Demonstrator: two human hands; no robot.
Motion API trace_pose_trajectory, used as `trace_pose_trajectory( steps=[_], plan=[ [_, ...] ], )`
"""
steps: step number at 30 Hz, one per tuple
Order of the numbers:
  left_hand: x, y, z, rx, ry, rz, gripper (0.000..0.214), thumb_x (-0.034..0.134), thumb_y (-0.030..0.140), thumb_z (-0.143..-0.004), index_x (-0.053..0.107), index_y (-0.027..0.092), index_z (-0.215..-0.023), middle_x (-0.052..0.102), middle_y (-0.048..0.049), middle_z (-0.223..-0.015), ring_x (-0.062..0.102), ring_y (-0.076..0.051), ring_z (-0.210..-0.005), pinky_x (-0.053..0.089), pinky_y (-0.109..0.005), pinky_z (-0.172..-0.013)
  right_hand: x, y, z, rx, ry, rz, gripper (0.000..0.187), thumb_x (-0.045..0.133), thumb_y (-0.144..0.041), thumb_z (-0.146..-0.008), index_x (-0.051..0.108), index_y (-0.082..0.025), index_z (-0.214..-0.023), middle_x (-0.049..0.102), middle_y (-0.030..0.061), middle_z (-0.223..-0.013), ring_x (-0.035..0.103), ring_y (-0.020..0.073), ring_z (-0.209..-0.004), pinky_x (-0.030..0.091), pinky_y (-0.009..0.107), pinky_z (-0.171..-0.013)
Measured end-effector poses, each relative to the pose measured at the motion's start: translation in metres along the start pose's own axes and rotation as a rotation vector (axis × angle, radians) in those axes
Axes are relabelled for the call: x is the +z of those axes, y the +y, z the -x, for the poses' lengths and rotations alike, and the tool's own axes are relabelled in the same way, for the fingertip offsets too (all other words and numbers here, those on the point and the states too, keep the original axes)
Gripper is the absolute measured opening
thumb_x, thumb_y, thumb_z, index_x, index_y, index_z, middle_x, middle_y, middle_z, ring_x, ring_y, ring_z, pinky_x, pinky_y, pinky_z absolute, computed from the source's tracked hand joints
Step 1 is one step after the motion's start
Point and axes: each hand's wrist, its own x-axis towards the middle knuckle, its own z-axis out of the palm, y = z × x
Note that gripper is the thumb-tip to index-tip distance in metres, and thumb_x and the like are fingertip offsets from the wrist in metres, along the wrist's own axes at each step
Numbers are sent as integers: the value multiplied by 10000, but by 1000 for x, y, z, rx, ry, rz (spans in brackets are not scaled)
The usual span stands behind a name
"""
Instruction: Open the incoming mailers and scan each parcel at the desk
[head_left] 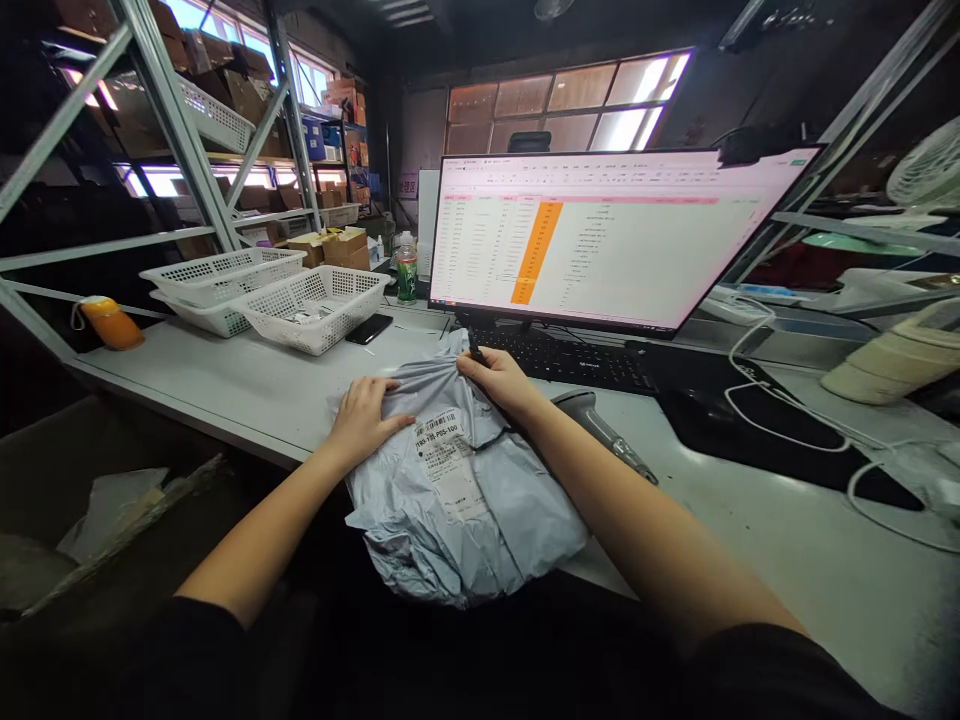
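A pale grey plastic mailing bag [480, 530] lies crumpled at the near edge of the desk, partly overhanging it. On its upper side is a white shipping label [450, 465] with a barcode. My left hand [367, 415] rests on the bag's left part with the fingers spread out. Near the top of the bag, my right hand [501, 378] is closed around a slim black tool [475, 347], mostly hidden by the fingers. Its exact kind does not show. Beside my right forearm lies a grey handheld barcode scanner [600, 430], partly covered by the arm.
A monitor [637, 240] showing a spreadsheet stands behind a black keyboard [577, 360]. White plastic baskets [322, 310], a phone [370, 328], a green-labelled bottle [406, 270] and an orange bottle [112, 325] stand left. White cables [795, 435] cross the black mat [750, 430] at right.
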Motion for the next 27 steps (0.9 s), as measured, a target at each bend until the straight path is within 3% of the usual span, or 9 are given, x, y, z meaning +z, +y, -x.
trace_pose_trajectory(
  steps=[3, 5, 8, 11, 13, 18, 23, 25, 27],
  plan=[
    [6, 1, 0, 12, -100, 54, 111, 601, 313, -921, 634, 207, -925, 666, -61, -952, 595, -256, -980, 451, -380, -893, 1, -1, 4, 104, -97, -90, 534, 713, -674, -642, 508, -188, -727, 464, -44, -664, 419, 109, -628, 358, 263, -631],
    [5, 2, 0, -17, -75, 138, 135, 537, 292, -943, 631, 208, -894, 674, -47, -909, 613, -229, -917, 455, -339, -832, -3, -2, 4, 171, -82, -64, 516, 672, -673, -685, 529, -191, -802, 532, -19, -714, 488, 139, -670, 397, 276, -649],
    [1, 1, -1, -132, -22, 304, 175, 519, 321, -933, 649, 207, -904, 690, -27, -876, 625, -207, -844, 453, -302, -760, -16, -15, 2, 147, 53, 239, 427, 478, -597, -870, 585, -186, -912, 633, 57, -893, 572, 192, -831, 429, 294, -703],
    [-3, 0, -3, -184, -13, 344, 185, 515, 308, -905, 666, 201, -896, 703, -21, -869, 625, -203, -826, 455, -291, -741, -19, -40, 10, -52, 169, 709, 412, 325, -462, -989, 637, -194, -984, 664, 100, -1088, 590, 221, -1004, 416, 309, -780],
    [-6, 0, -5, -184, -19, 334, 194, 502, 308, -904, 662, 200, -881, 699, -23, -864, 619, -201, -821, 453, -292, -743, -10, -57, 21, -195, 89, 992, 331, 382, -389, -1000, 653, -208, -1057, 684, 90, -1107, 605, 222, -1007, 398, 303, -763],
    [-13, 11, -10, -150, -6, 263, 293, 437, 368, -944, 502, 214, -704, 599, -28, -761, 556, -198, -776, 419, -306, -726, 30, -71, 42, -401, -339, 1424, 250, 454, -153, -966, 669, -182, -1091, 712, 87, -931, 625, 196, -816, 283, 286, -590],
    [-18, 24, -7, -60, 90, 140, 376, 382, 411, -961, 357, 224, -636, 474, -9, -650, 441, -167, -639, 334, -301, -633, 57, -70, 39, -576, -410, 1551, 323, 354, -124, -990, 676, -112, -1015, 687, 145, -906, 613, 234, -811, 270, 322, -594],
    [-22, 23, -1, -27, 132, 153, 433, 397, 446, -958, 316, 220, -597, 401, 7, -589, 385, -150, -584, 300, -304, -605, 50, -75, 34, -621, -427, 1553, 342, 334, -125, -992, 675, -104, -994, 682, 156, -894, 605, 234, -797, 285, 331, -604],
    [-31, 15, 8, -38, 185, 187, 457, 418, 464, -945, 307, 219, -575, 342, 17, -556, 350, -141, -557, 282, -303, -585, 26, -82, 27, -544, -380, 1585, 349, 335, -86, -965, 683, -99, -958, 681, 169, -875, 605, 237, -794, 306, 338, -619]
  ],
)
